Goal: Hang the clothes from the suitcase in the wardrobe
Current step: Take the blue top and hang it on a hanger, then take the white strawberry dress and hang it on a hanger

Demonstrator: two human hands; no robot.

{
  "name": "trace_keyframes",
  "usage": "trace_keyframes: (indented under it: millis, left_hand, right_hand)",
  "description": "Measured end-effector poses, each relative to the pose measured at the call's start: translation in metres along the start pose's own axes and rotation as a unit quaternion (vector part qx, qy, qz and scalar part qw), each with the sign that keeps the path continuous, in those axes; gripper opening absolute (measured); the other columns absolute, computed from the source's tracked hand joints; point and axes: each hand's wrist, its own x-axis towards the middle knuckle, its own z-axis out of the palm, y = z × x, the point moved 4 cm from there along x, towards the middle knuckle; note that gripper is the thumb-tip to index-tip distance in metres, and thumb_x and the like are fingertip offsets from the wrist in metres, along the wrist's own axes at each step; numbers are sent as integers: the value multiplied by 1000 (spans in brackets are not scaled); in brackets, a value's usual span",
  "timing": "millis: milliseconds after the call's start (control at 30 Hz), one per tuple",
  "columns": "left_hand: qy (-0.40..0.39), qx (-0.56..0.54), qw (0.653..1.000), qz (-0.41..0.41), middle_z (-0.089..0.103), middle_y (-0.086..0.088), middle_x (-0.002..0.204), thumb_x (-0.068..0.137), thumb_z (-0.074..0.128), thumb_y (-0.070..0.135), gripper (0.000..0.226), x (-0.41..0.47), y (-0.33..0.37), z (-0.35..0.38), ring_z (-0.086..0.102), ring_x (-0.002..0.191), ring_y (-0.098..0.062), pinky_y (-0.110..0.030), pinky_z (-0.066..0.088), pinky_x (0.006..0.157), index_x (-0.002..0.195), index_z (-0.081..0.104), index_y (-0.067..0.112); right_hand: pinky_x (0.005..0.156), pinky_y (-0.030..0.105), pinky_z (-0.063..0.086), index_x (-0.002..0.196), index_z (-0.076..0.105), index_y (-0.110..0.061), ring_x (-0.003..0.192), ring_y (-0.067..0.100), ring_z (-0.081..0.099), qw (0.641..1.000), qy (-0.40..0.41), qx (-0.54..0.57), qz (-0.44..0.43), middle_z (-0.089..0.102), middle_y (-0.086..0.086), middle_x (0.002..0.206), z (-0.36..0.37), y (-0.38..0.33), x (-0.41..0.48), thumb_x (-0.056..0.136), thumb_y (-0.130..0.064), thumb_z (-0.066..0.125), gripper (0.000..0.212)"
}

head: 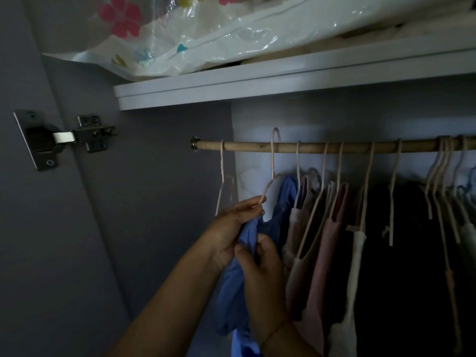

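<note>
Inside a dim wardrobe, a wooden rail (322,146) runs left to right. Below the rail, near its left end, both hands hold a blue garment (233,287) on a pale hanger (272,161). The left hand (231,228), nearer the rail, pinches the hanger's arm and some cloth. The right hand (262,274), just beneath, grips a fold of fabric. The hanger's stem stands upright, with its hook cresting above the rail and seemingly not yet seated. The hook likely needs lowering onto the rail.
</note>
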Motion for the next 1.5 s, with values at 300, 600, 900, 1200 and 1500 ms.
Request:
trace_keyframes:
  millis: [300, 600, 900, 1200, 1500]
  left_hand:
    - [130, 187, 971, 72, 66, 1, 90, 91, 60, 13, 15, -2, -4, -12, 61, 83, -9, -14, 50, 77, 105, 65, 11]
    - [182, 190, 942, 206, 66, -2, 78, 93, 54, 5, 21, -63, 9, -57, 60, 62, 3, -9, 48, 63, 110, 65, 2]
    - [246, 232, 931, 135, 66, 4, 81, 92, 57, 8, 14, -174, -26, -109, 57, 70, -5, -11, 45, 64, 97, 65, 19]
    - [303, 247, 917, 79, 68, 3, 90, 91, 60, 16, 20, -377, -83, -134, 59, 78, -7, -20, 46, 74, 111, 64, 17]
    - [391, 234, 890, 28, 67, -17, 92, 88, 64, 11, 15, -643, -163, -173, 61, 83, -21, -42, 50, 86, 98, 68, 22]
  right_hand:
    - [63, 18, 43, 84, 54, -20, 72, 16, 56, 1000, -1, -5, -8, 58, 3, 76, -21, -1, 7, 91, -14, 56, 9]
    - [103, 34, 41, 121, 47, -27, 119, 17, 49, 972, 98, -54, -205, 48, -2, 124, -21, -31, -23, 79, -43, 53, 46]
    - [93, 12, 37, 120, 47, -21, 110, 4, 49, 975, -50, -6, -217, 49, -5, 117, 28, -26, -119, 82, -29, 53, 39]
    - [91, 16, 42, 130, 42, -24, 110, 3, 51, 974, -183, -33, -130, 50, -7, 120, 20, -6, -282, 83, -19, 69, 55]
    - [87, 19, 44, 128, 45, -20, 102, -2, 53, 949, -312, -26, -41, 52, -11, 113, 13, 18, -522, 79, -27, 68, 54]
